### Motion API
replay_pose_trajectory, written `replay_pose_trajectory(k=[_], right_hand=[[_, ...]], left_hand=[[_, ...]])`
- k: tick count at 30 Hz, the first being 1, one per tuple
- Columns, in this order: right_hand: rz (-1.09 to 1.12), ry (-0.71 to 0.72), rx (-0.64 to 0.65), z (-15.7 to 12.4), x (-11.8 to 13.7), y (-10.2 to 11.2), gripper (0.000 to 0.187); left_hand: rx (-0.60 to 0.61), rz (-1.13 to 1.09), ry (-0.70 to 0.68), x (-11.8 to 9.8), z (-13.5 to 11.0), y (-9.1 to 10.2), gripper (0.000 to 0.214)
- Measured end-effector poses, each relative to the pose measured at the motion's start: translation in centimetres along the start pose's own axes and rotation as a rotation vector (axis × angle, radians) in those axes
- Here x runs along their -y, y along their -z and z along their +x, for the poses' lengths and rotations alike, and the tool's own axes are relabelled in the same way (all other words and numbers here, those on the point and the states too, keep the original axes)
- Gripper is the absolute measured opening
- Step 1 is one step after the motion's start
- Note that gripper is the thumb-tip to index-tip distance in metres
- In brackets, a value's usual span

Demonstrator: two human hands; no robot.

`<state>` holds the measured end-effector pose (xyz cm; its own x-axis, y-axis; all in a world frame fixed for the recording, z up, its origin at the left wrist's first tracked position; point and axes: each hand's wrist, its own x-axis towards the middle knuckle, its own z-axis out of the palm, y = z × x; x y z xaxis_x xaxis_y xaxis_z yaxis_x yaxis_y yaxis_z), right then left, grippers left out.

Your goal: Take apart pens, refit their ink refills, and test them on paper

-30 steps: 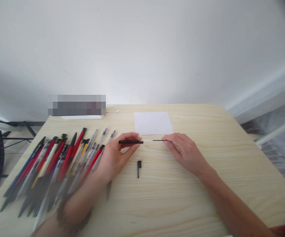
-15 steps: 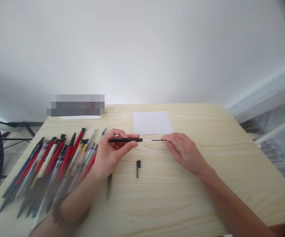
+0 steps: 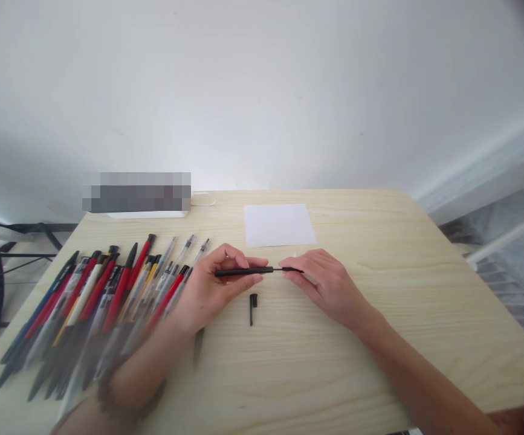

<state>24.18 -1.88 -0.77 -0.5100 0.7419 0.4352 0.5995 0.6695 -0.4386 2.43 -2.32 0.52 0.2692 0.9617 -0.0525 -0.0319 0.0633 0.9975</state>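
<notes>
My L hand (image 3: pixel 210 290) is curled round the black pen barrel (image 3: pixel 239 272), thumb and fingers on opp. sides, barrel approx. level above the table (image 3: pixel 334 374). My R hand (image 3: pixel 323 278) is nearly closed, thumb and fingertips pinching the thin dark rod (image 3: pixel 278 269) at the barrel's R end. Caution: if rod & barrel go out of line, e.g. by wrist tilt, rod may bind or bend. If R pinch slackens, rod may drop nr the black cap (image 3: pixel 253 301) lying on my side. N.B. L forearm swing could scatter the pens (image 3: pixel 117 302).
</notes>
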Motion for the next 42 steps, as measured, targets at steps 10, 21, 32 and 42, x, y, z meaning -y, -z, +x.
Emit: replay_pose_trajectory(k=[10,21,32,42], right_hand=[[0.078,0.024,-0.113,0.2,0.9,-0.9,0.019],[0.081,0.048,-0.145,0.3,1.4,-1.1,0.009],[0.148,0.036,-0.135,0.1,1.5,-1.0,0.011],[0.1,-0.103,-0.066,0.1,1.0,-1.3,0.021]], left_hand=[[0.076,-0.018,0.062,-0.3,-0.1,0.0,0.024],[0.091,-0.052,0.062,-0.4,-0.2,0.4,0.028],[0.145,-0.107,0.087,0.1,-0.1,0.0,0.026],[0.2,0.007,0.132,-0.7,-0.1,0.1,0.016]])
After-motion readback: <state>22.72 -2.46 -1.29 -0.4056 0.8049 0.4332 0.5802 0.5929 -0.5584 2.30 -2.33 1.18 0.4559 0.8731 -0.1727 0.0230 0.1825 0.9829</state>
